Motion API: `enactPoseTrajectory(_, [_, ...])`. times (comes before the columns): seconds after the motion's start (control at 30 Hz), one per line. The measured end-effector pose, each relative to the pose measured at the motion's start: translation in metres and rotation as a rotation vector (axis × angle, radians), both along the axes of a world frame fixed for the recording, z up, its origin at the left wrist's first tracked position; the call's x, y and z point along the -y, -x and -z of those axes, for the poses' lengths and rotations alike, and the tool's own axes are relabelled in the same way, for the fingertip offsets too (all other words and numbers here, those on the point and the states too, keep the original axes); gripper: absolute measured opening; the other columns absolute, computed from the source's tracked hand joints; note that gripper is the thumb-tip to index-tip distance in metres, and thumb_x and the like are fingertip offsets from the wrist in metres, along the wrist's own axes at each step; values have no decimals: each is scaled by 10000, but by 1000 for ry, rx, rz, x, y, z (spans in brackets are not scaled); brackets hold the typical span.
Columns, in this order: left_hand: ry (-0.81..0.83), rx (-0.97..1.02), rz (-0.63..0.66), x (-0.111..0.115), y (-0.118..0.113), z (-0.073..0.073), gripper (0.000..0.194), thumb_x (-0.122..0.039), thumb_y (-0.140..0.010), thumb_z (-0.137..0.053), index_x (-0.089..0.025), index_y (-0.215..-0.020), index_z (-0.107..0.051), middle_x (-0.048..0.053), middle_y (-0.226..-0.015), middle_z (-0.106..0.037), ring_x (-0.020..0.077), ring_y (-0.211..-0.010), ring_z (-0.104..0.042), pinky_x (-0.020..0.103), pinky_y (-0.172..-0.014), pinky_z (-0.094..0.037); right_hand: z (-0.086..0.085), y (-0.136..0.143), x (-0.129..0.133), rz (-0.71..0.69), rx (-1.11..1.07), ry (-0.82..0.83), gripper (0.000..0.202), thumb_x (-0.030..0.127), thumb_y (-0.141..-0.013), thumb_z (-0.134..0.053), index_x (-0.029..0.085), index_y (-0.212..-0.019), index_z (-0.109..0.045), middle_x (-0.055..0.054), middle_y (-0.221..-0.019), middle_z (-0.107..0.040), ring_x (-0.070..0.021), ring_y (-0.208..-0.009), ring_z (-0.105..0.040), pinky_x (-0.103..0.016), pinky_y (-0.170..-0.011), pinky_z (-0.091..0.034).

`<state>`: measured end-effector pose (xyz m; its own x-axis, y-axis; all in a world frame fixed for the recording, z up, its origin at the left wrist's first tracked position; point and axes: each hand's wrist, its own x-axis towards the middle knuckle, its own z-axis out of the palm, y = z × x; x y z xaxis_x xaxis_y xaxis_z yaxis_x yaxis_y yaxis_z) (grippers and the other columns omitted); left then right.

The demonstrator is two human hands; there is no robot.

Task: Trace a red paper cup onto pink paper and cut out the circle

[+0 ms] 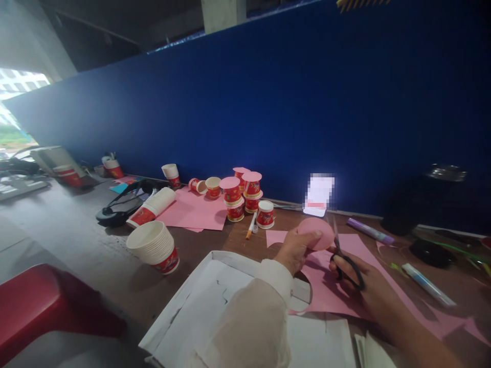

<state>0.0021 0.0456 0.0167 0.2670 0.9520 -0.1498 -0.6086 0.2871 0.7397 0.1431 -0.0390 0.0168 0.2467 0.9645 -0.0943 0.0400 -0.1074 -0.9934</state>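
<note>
My left hand point(297, 250) is closed on a pink paper disc point(320, 231), thumb lying on its face. In my right hand point(355, 271) are black-handled scissors point(349, 270), fingers through the loops. Their blades point upward at the right edge of the disc; I cannot tell whether they are cutting. Beneath both hands lies pink paper point(330, 291) with curved cut-outs along its edges. Left of my hands stand stacked red paper cups point(232, 194) topped with pink discs, and a single upside-down cup point(265, 214).
A white open box point(184, 306) lies at the front. Nested cups point(153, 243), a headset point(118, 204) and pink sheets point(195, 209) are further left. A bright phone-like screen point(319, 194) leans on the blue partition point(268, 112). A purple tube point(370, 231) lies right; a red stool point(49, 301) stands front left.
</note>
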Motion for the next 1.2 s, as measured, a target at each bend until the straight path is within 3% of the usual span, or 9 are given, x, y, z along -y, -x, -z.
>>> enactPoseTrajectory(0.23, [-2,15,3,-1,1,1,523,-251,-514,-942,-134,-977,-730,68,-852,-728,189,-810,-669,315,-767,-571,3,-9,-1,-105,139,51,567,667,-779,-771,218,-1124,-777,-21,-754,-657,-147,-613,-518,-276,-528,-404])
enactPoseTrajectory(0.47, [-1,4,15,-4,1,7,497,-243,-551,-917,-135,-1002,-739,86,-910,-734,208,-863,-676,294,-721,-569,12,-14,-3,-139,142,73,671,716,-821,-715,231,-1283,-713,-11,-793,-645,-142,-646,-500,-263,-551,-377])
enactPoseTrajectory(0.9, [59,-17,4,2,3,-6,482,-187,-595,-887,-114,-1047,-738,82,-861,-720,204,-815,-674,303,-703,-570,11,-13,-5,-111,169,65,662,699,-783,-753,207,-1225,-743,-3,-747,-635,-135,-606,-501,-270,-541,-415])
enactPoseTrajectory(1.2, [39,-50,61,-1,7,-3,419,-172,-653,-849,-122,-1049,-724,95,-903,-732,211,-848,-688,304,-707,-580,1,-7,1,-86,70,48,613,656,-755,-803,186,-1147,-776,-12,-719,-638,-124,-576,-480,-259,-500,-376])
